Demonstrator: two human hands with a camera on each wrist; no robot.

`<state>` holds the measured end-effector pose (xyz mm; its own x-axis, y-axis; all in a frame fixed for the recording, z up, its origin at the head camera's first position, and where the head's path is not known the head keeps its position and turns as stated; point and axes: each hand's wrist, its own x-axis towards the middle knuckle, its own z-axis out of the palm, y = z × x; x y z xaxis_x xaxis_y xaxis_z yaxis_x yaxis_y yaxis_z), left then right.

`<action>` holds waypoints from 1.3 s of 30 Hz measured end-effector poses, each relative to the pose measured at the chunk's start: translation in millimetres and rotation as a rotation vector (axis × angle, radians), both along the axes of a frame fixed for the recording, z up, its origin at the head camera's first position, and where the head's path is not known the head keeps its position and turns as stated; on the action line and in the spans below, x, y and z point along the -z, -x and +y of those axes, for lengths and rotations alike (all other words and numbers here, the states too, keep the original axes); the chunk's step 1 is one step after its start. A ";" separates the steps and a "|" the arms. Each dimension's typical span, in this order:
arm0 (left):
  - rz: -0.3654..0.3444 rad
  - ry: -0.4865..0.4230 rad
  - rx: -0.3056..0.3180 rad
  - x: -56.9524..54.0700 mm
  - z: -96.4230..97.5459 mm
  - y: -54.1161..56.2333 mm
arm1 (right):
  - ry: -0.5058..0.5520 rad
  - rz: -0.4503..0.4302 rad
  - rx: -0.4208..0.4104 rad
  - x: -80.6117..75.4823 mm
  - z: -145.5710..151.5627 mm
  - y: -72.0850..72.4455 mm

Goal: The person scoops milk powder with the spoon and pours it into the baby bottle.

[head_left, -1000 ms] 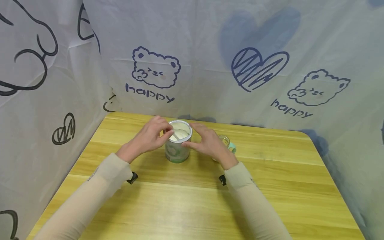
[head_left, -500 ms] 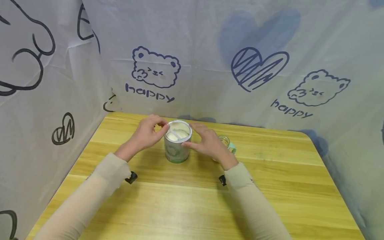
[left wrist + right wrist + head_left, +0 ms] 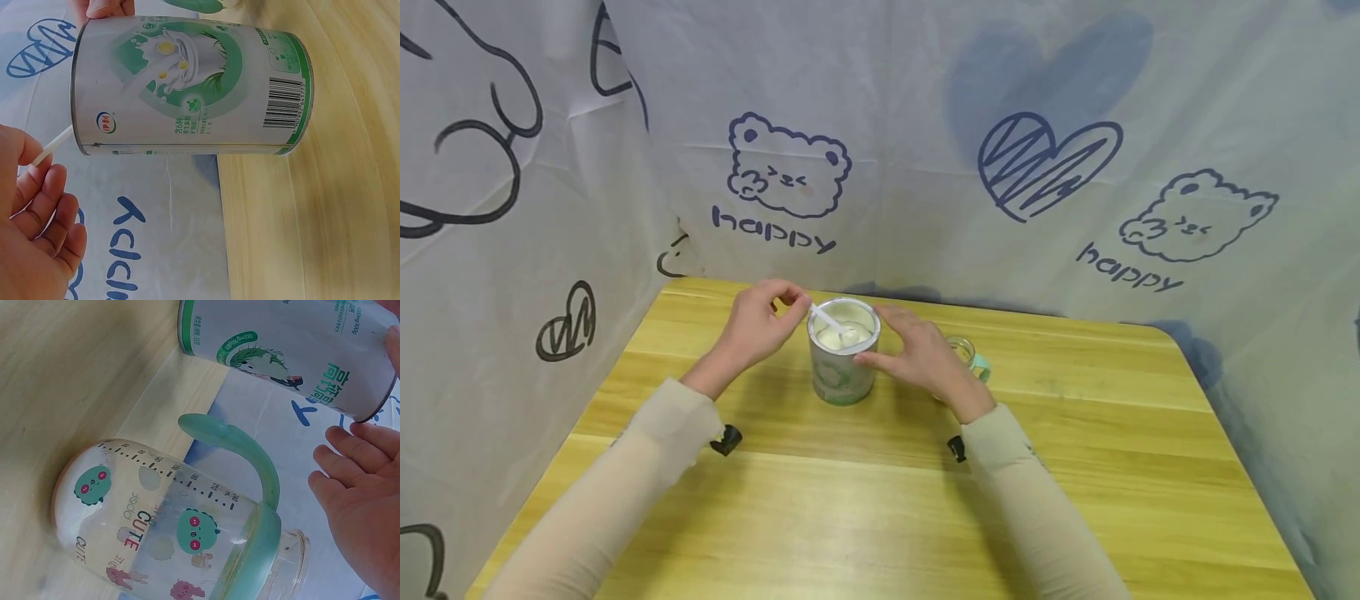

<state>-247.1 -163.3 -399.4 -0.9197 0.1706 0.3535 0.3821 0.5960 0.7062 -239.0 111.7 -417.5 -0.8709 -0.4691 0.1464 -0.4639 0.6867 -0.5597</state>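
Note:
A white-and-green milk powder can stands upright with its top off, cream-coloured powder inside. My left hand is at its left rim and pinches the handle of a white scoop between thumb and fingertips. The scoop slants over the rim, its far end in the powder; the left wrist view shows just the handle. My right hand holds the can's right side near the rim, thumb in front and fingers behind. Beside that hand stands a clear baby bottle with a mint-green handle, uncapped, some white powder at its base.
The wooden table extends in front of the can and to the right. A printed cloth hangs behind its back edge, and another covers the left side. My right forearm partly hides the bottle in the head view.
My left hand has drawn back left and slightly up from over the can's mouth, tilting the scoop handle up over the rim. The right hand and the can have stayed in place.

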 end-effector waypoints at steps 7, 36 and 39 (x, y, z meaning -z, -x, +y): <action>-0.028 -0.032 -0.025 -0.9 -1.0 -0.7 | -0.001 -0.002 0.003 -1.0 1.3 -1.2; -0.376 -0.415 -0.102 -18.2 -1.5 4.5 | -0.049 0.025 0.073 -9.7 36.5 -7.6; -0.407 -0.448 -0.085 -19.4 3.2 6.1 | -0.052 0.013 0.099 -9.4 44.9 -9.6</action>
<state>-253.2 -160.1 -380.0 -0.9999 0.0065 -0.0091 -0.0075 0.2235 0.9747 -229.4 156.7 -408.1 -0.9115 -0.3883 0.1355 -0.3995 0.7576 -0.5161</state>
